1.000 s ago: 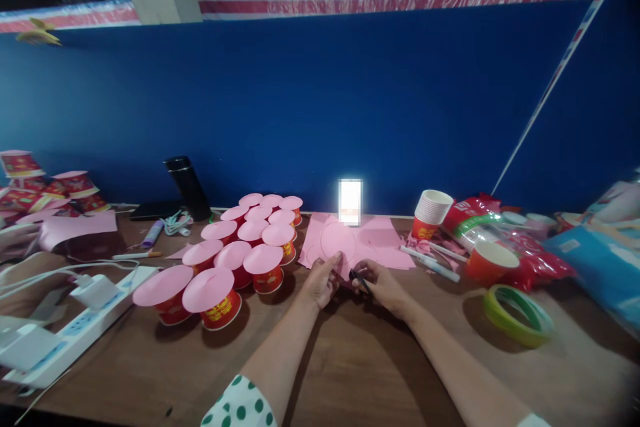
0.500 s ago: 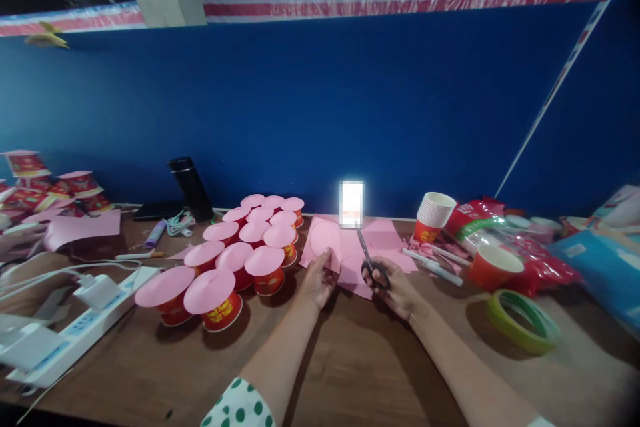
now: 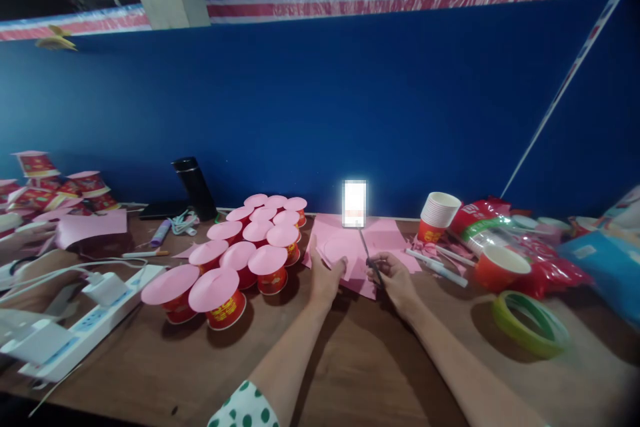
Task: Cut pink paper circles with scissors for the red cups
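Scissors now edge-on, probably metal

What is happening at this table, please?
A person holds dark scissors in the right hand, blades pointing away over pink paper. The left hand is at the paper, thumb and fingers apart; whether it grips a sheet is unclear. To the left stand red cups topped with pink discs. Farther left, another person's hand shows behind white cables.

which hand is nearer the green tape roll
Right. The right hand, holding scissors, is left of the green tape roll; the left hand, at the pink paper, is farther left.
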### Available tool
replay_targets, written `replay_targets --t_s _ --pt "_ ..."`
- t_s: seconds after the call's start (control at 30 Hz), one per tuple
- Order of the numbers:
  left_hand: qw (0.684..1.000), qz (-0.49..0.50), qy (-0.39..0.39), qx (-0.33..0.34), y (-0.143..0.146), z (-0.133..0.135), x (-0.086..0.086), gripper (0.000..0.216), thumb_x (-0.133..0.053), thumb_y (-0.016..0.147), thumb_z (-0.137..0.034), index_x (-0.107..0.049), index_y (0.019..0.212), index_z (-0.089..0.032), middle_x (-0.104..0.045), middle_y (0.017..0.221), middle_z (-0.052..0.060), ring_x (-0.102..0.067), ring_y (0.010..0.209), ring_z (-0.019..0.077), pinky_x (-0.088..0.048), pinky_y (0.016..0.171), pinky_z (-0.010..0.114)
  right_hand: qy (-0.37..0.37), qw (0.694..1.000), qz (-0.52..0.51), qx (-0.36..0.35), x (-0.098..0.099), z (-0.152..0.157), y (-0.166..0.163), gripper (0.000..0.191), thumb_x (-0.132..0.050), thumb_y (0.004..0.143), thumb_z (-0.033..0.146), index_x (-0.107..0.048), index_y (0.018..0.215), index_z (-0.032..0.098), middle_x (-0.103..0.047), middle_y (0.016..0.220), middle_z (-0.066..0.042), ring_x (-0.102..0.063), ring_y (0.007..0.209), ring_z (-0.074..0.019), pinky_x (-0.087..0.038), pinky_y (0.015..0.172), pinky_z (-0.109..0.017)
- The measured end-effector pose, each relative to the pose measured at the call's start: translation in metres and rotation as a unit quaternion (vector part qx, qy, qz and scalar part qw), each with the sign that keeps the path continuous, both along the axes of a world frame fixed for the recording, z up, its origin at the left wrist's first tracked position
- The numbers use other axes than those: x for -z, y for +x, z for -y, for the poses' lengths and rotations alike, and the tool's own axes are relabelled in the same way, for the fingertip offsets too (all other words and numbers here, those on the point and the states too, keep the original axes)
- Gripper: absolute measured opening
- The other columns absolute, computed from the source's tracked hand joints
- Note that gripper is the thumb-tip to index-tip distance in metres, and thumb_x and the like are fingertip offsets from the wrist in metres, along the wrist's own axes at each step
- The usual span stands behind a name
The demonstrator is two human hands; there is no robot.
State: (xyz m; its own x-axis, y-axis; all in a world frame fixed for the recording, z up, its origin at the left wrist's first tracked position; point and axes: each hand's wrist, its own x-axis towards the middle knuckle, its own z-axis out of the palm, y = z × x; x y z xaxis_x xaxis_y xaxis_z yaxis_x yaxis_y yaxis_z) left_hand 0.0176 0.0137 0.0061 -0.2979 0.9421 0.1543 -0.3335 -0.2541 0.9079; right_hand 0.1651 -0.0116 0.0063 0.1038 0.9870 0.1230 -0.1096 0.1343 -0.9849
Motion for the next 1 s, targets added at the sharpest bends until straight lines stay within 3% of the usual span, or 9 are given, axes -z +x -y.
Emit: replay_targets --t_s 0.07,0.17,0.4,0.5,0.6,0.67,0.83,0.93,1.0 --pt "0.998 -0.051 0.035 -0.019 0.0 0.005 -0.007 0.064 -0.076 0.049 -0.009 -0.054 0.108 -0.019 -0.056 0.117 0.009 -0.039 0.124 0.0231 -0.025 0.105 0.03 0.05 0.994 0.085 0.041 0.003 0.002 -0.001 0.033 -0.075 0.057 0.043 -0.053 0.071 0.022 -0.055 0.057 0.003 -0.046 0.045 -0.0111 -0.037 0.041 -0.023" --pt "0.995 -0.09 0.052 -0.007 0.001 0.01 -0.015 0.064 -0.075 0.051 -0.008 -0.054 0.11 -0.02 -0.054 0.12 0.008 -0.031 0.129 0.0242 -0.018 0.107 0.03 0.108 0.966 0.226 0.067 0.004 0.009 -0.003 0.023 -0.068 0.067 0.041 -0.057 0.071 0.022 -0.057 0.061 0.001 -0.046 0.046 -0.0115 -0.036 0.044 -0.024" --pt "0.997 -0.064 0.036 -0.012 0.0 0.013 -0.018 0.066 -0.075 0.051 -0.008 -0.054 0.112 -0.02 -0.057 0.116 0.009 -0.039 0.123 0.024 -0.025 0.104 0.03 0.13 0.934 0.318 0.097 0.004 0.014 -0.005 0.017 -0.061 0.075 0.04 -0.058 0.076 0.023 -0.06 0.064 0.001 -0.047 0.048 -0.0123 -0.036 0.049 -0.025" --pt "0.995 -0.095 0.026 0.022 0.0 0.01 -0.012 0.05 -0.074 0.054 -0.013 -0.061 0.102 -0.02 -0.064 0.103 0.007 -0.05 0.112 0.0237 -0.031 0.1 0.031 0.135 0.919 0.35 0.121 0.004 0.012 -0.003 0.018 -0.059 0.076 0.041 -0.058 0.078 0.023 -0.061 0.065 0.0 -0.049 0.05 -0.0134 -0.037 0.052 -0.025" --pt "0.983 -0.141 -0.012 0.117 0.002 0.006 -0.003 0.019 -0.068 0.064 -0.022 -0.069 0.082 -0.016 -0.068 0.081 0.008 -0.061 0.084 0.023 -0.044 0.082 0.031 0.15 0.885 0.416 0.149 0.002 0.012 -0.002 0.019 -0.056 0.079 0.041 -0.057 0.077 0.022 -0.062 0.068 -0.001 -0.052 0.055 -0.0153 -0.038 0.057 -0.026" --pt "0.978 -0.144 -0.018 0.15 0.004 0.005 0.0 0.015 -0.064 0.068 -0.026 -0.07 0.076 -0.015 -0.068 0.076 0.008 -0.061 0.073 0.0214 -0.046 0.073 0.03 0.163 0.86 0.459 0.151 0.001 0.013 -0.002 0.019 -0.053 0.081 0.04 -0.057 0.078 0.022 -0.063 0.071 -0.002 -0.055 0.06 -0.0163 -0.038 0.061 -0.027" --pt "0.974 -0.175 0.04 0.14 0.003 0.007 -0.002 0.021 -0.059 0.074 -0.033 -0.072 0.073 -0.017 -0.068 0.072 0.005 -0.058 0.072 0.0193 -0.044 0.072 0.027 0.212 0.796 0.549 0.145 0.0 0.015 -0.001 0.014 -0.052 0.084 0.032 -0.058 0.085 0.021 -0.065 0.081 -0.005 -0.058 0.074 -0.0189 -0.038 0.067 -0.027" --pt "0.971 -0.194 0.038 0.134 0.001 0.008 -0.003 0.023 -0.059 0.073 -0.035 -0.069 0.066 -0.016 -0.064 0.062 0.003 -0.055 0.063 0.0163 -0.042 0.063 0.024 0.235 0.745 0.612 0.125 -0.002 0.015 -0.001 0.011 -0.053 0.083 0.027 -0.059 0.089 0.02 -0.065 0.084 -0.007 -0.057 0.08 -0.021 -0.039 0.069 -0.028" --pt "0.973 -0.187 0.032 0.132 0.001 0.007 0.0 0.025 -0.059 0.073 -0.036 -0.067 0.063 -0.016 -0.06 0.057 0.001 -0.051 0.058 0.014 -0.04 0.057 0.023 0.241 0.731 0.63 0.108 -0.004 0.014 -0.001 0.012 -0.053 0.083 0.026 -0.06 0.091 0.02 -0.065 0.088 -0.008 -0.057 0.083 -0.0221 -0.04 0.07 -0.03"
